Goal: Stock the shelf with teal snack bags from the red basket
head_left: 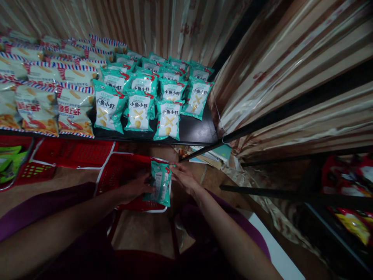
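Observation:
A teal snack bag (161,182) is raised over a red plastic basket (116,171), with its printed panel facing me. My right hand (183,175) pinches the upper right corner of this bag. At the bag's left side is my left hand (142,184); its fingers are dark and smeared, so I cannot make out whether they grip the bag or only touch it. Above, on a black shelf (198,130), similar teal snack bags (139,112) stand in rows. Beside them on the left are white snack bags (75,109) with red-and-blue striped edges.
Another red basket (72,152) lies to the left, and green packets (11,161) sit in a container at the far left. Black metal bars (291,109) cross the right side. Papers and books (215,153) lie under the shelf. A pleated curtain (145,23) hangs behind.

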Motion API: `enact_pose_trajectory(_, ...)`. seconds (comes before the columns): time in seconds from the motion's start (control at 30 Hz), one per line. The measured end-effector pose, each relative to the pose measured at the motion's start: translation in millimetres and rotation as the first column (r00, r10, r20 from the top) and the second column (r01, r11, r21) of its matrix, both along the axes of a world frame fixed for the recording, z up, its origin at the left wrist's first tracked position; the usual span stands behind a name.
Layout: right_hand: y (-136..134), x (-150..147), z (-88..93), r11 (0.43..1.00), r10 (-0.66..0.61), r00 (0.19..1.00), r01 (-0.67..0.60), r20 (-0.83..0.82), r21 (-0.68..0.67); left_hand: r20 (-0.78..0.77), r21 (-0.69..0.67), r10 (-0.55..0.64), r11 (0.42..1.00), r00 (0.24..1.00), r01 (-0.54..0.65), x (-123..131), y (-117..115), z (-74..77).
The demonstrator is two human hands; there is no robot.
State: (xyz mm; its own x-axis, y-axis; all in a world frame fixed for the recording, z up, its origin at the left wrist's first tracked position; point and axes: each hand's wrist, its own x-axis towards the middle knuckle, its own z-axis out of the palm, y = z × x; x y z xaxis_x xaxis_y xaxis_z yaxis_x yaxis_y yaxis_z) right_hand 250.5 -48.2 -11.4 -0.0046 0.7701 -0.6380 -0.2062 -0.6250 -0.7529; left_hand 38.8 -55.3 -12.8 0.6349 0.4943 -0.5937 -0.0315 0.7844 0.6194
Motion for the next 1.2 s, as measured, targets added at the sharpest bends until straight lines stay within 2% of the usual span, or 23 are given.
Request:
enact_pose_trajectory(0.2, -0.2, 2.6, -5.0, 0.998, -0.035, 0.993, 0.029, 0.115, 0.058, 0.075, 0.020, -0.014, 1.000, 0.997, 0.012, 1.1, -6.6, -3.2)
enact_pose_trajectory(0.37, 2.3, 4.6, -4.8, 0.996, -0.052, 0.988, 0.041, 0.144, 0.074, 0.055, 0.028, -0.062, 0.998, 0.997, 0.060, 1.3, -4.8, 5.9)
enact_pose_trajectory(0.57, 4.8, 2.3, -3.6, 0.995, -0.070, 0.991, 0.061, 0.113, 0.076, 0.057, -0.005, -0.019, 1.000, 0.998, 0.020, 1.0, -3.2, 10.6)
enact_pose_trajectory(0.63, 4.4, 1.8, -0.8, 0.999, -0.039, 0.998, 0.037, 0.056, 0.032, 0.049, -0.026, 0.033, 0.999, 0.998, -0.032, 1.3, -1.4, 9.4)
enact_pose_trajectory(0.73, 1.5, 1.3, 6.1, 0.997, 0.064, 0.998, -0.065, -0.024, -0.045, 0.002, -0.034, 0.123, 0.992, 0.992, -0.123, 2.0, 4.4, 10.3)
enact_pose_trajectory(0.87, -5.4, 1.0, 11.7, 0.978, 0.187, 0.982, -0.189, -0.026, -0.090, -0.027, -0.042, 0.196, 0.980, 0.980, -0.197, 2.6, 11.8, 16.6)
enact_pose_trajectory(0.97, -9.8, 0.7, 9.0, 0.973, 0.203, 0.979, -0.206, -0.035, -0.101, -0.034, -0.069, 0.227, 0.971, 0.973, -0.229, 3.3, 11.8, 17.9)
enact_pose_trajectory(1.2, -13.7, -1.5, 4.1, 0.960, 0.237, 0.967, -0.248, -0.097, -0.133, -0.060, -0.075, 0.267, 0.960, 0.962, -0.271, 6.1, 8.9, 10.6)
